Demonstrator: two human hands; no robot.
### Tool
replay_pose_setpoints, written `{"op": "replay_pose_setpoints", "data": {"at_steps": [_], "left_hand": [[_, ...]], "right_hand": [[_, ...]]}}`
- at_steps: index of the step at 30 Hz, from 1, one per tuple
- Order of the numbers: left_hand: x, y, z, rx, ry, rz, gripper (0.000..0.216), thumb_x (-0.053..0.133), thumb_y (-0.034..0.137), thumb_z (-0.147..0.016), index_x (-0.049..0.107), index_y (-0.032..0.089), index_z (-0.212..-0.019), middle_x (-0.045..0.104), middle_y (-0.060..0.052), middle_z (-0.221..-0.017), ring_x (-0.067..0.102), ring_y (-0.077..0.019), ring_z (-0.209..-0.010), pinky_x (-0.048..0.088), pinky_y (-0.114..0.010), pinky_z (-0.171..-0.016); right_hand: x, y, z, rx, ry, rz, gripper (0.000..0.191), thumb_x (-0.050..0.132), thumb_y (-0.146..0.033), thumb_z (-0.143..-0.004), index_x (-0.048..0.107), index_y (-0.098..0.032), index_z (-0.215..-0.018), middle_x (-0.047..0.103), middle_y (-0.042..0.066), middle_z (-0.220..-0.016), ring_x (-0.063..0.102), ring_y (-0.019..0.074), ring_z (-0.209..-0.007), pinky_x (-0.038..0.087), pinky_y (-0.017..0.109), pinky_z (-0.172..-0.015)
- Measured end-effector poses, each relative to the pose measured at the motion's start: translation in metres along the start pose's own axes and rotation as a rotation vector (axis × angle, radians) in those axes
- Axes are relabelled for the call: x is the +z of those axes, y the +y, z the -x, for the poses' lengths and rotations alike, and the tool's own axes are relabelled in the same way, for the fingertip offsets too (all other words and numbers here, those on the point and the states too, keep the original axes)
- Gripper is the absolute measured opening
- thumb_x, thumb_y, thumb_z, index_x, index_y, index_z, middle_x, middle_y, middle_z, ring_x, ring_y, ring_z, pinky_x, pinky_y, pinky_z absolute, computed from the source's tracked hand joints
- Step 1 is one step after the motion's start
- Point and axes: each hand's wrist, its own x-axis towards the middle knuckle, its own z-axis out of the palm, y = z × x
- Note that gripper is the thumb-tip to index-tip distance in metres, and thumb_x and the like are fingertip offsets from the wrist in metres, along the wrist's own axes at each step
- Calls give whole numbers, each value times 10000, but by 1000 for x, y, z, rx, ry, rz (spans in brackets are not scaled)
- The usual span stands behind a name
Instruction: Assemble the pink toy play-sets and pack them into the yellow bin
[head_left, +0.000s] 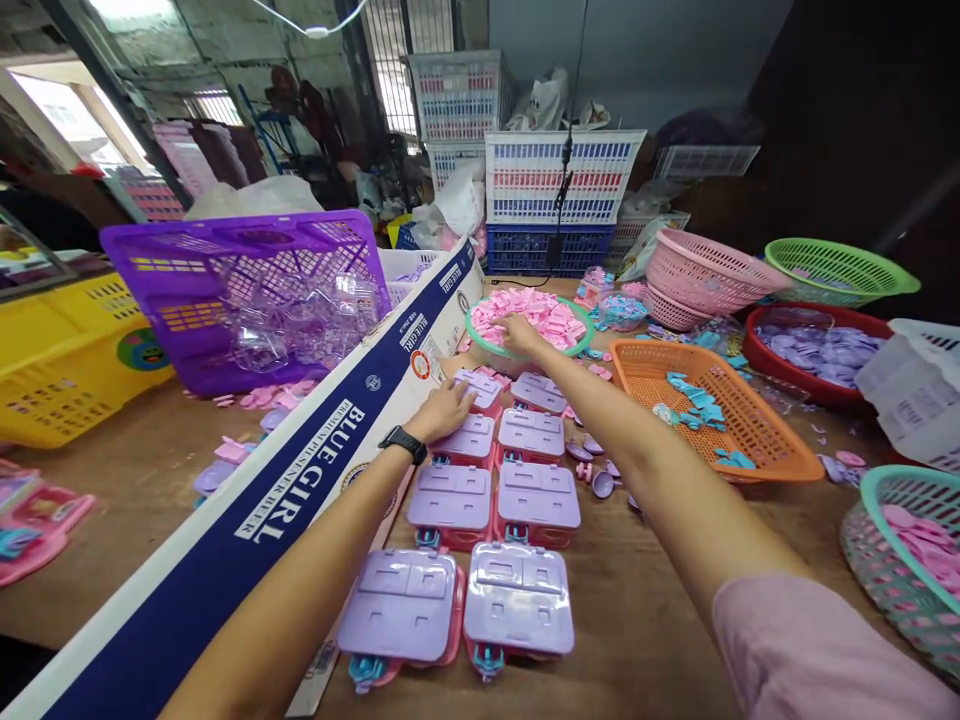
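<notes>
My left hand rests with fingers stretched over the lavender lids at the far end of the left row, touching a small plastic case. My right hand reaches into a green-rimmed basket heaped with pink plastic pieces. Its fingers look apart among the pieces; their tips are partly lost against the pink. Two rows of lavender-lidded cases with pink bases and blue clasps run toward me, the nearest pair being a left case and a right case.
A long blue-and-white cardboard strip stands along the left of the cases. Beyond it leans a purple crate. Right of my arm lie an orange basket, a red basin and a teal-rimmed basket. Loose purple parts lie beside the cases.
</notes>
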Motion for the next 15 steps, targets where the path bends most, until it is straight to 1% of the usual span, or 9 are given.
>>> {"op": "replay_pose_setpoints", "data": {"at_steps": [2,5,6,8,10,12,14,15], "left_hand": [[-1,3,10,12,-16,-9,552,301,447,-1046,624,112,-1341,609,-226,-1398,576,-330,-1336,435,-459,-1117],[-7,7,23,15,-25,-10,563,313,492,-1035,703,124,-1208,663,-220,-1274,643,-357,-1207,462,-479,-1071],[-10,8,25,4,-19,-4,551,323,486,-1031,710,132,-1199,677,-211,-1249,654,-358,-1179,473,-478,-1052],[-15,7,23,-27,12,11,522,331,438,-1029,690,130,-1250,695,-204,-1220,660,-355,-1164,482,-473,-1038],[-19,5,17,-45,55,28,515,332,372,-1028,619,107,-1363,674,-211,-1281,621,-349,-1242,446,-474,-1097],[-19,3,9,-34,76,46,530,345,318,-1022,527,97,-1468,591,-210,-1428,553,-328,-1349,388,-452,-1171],[-17,1,3,-19,59,67,542,377,293,-1011,498,100,-1503,521,-197,-1515,532,-305,-1384,372,-407,-1196],[-15,1,2,-13,44,76,545,388,290,-1007,504,96,-1503,516,-196,-1520,545,-297,-1374,380,-386,-1192]], "right_hand": [[4,0,-5,-7,-39,-2,508,560,-61,-850,736,-212,-1303,694,114,-1300,626,241,-1185,469,299,-1032],[2,3,-6,47,-71,9,402,592,-74,-839,789,-174,-1174,749,118,-1171,676,239,-1084,502,282,-938],[0,5,-5,78,-73,16,371,598,-75,-835,799,-165,-1133,761,118,-1124,691,239,-1048,511,279,-904],[-4,9,-3,155,-65,35,327,605,-66,-822,809,-152,-1062,773,126,-1043,712,248,-992,525,285,-855],[-9,12,1,227,-32,58,313,611,-61,-812,808,-140,-1043,768,151,-1017,718,279,-994,538,317,-849],[-13,14,7,264,22,76,326,610,-64,-815,802,-129,-1070,751,189,-1071,698,325,-1067,544,367,-880],[-15,13,11,239,71,77,356,576,-66,-843,793,-128,-1118,724,204,-1171,660,340,-1156,534,393,-932],[-15,11,13,205,86,70,373,549,-65,-862,788,-129,-1143,714,198,-1208,646,328,-1183,523,387,-959]]}}
